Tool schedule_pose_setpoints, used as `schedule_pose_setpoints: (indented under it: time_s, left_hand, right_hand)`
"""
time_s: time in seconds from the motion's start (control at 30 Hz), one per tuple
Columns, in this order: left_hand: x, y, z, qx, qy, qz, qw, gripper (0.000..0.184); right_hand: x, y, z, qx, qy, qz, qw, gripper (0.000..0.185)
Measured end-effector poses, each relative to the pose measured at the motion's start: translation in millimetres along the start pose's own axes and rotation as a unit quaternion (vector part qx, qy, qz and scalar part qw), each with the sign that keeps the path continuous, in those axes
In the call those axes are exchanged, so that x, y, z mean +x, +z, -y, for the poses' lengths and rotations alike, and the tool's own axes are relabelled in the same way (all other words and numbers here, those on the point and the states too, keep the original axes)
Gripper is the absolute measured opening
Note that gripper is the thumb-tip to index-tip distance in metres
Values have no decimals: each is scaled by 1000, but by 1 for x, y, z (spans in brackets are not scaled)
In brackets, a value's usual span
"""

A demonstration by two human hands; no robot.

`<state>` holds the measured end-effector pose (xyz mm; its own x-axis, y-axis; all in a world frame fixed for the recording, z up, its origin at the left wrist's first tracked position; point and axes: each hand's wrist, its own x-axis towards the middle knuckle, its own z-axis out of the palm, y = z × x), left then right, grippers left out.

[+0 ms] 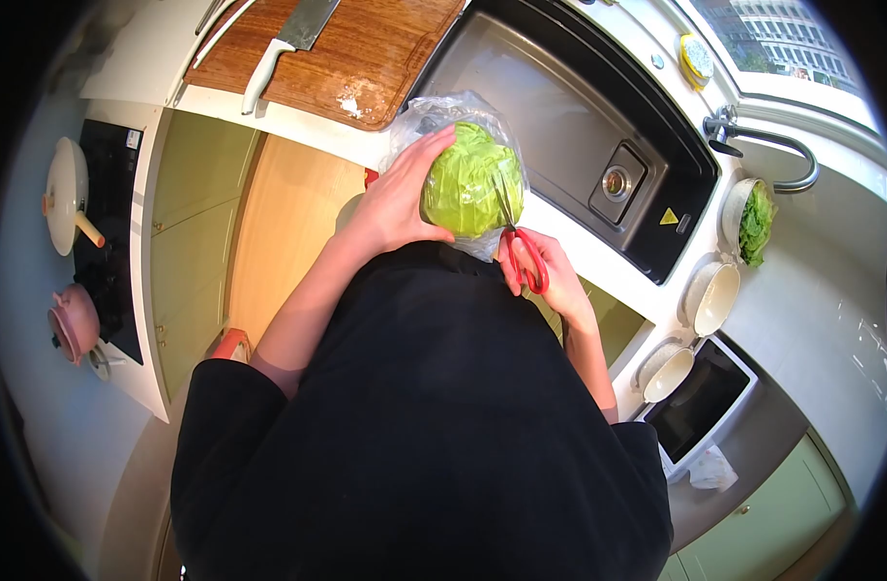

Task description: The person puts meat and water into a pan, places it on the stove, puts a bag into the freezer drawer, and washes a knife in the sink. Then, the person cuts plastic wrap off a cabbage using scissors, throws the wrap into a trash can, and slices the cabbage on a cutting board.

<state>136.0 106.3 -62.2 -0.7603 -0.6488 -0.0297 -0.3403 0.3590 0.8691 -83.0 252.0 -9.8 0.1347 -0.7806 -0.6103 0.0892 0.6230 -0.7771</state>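
A round green cabbage (460,189) in clear plastic wrap (431,114) is at the counter's front edge, close to my body. My left hand (405,194) grips its left side, fingers over the top and thumb underneath. In my right hand (552,276) is a pair of scissors (527,259) with red handles, my fingers around the loops. The blades point up and lie against the right side of the wrapped cabbage; whether they have cut into the wrap I cannot tell.
Beyond the cabbage lies a dark sink (521,107) with a faucet (792,160). A knife (286,53) rests on the wooden cutting board (366,58) at upper left. Along the right stand a bowl of leafy greens (756,223) and two pale bowls (714,298). Pots sit on the left stove (114,281).
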Motion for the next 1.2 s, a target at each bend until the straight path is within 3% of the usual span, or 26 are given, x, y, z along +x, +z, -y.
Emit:
schedule_pose_setpoints:
  time_s: [0.43,0.53,0.67,0.7,0.77,0.8,0.9,0.93,1.03,1.2]
  left_hand:
    - [-1,-1,-3,4,2,2,1000,117]
    - [-1,-2,-4,9,7,3,1000,118]
    - [-2,-4,-6,19,3,9,1000,119]
    - [0,-5,-9,22,6,13,1000,118]
    - [0,-5,-20,52,7,-48,997,98]
    - [2,-4,-26,68,8,-79,995,88]
    - [5,0,-44,88,14,-146,985,48]
    - [10,4,-52,117,58,-194,972,27]
    - [17,12,-75,109,-67,-100,987,26]
    - [19,19,-73,171,-60,-70,981,19]
  right_hand:
    - [16,2,0,29,10,-19,999,32]
    - [14,5,6,-25,-54,-46,997,31]
    - [18,4,6,63,-115,-149,980,23]
    - [25,2,2,28,-124,-168,977,20]
    - [38,3,-8,-37,-139,-208,967,19]
    - [39,4,-10,10,-100,-219,970,21]
    - [37,3,-10,34,-103,-209,972,19]
    - [37,1,-12,24,-108,-208,972,19]
    - [38,-2,-17,6,-121,-207,971,20]
    - [41,1,-18,23,-127,-214,968,22]
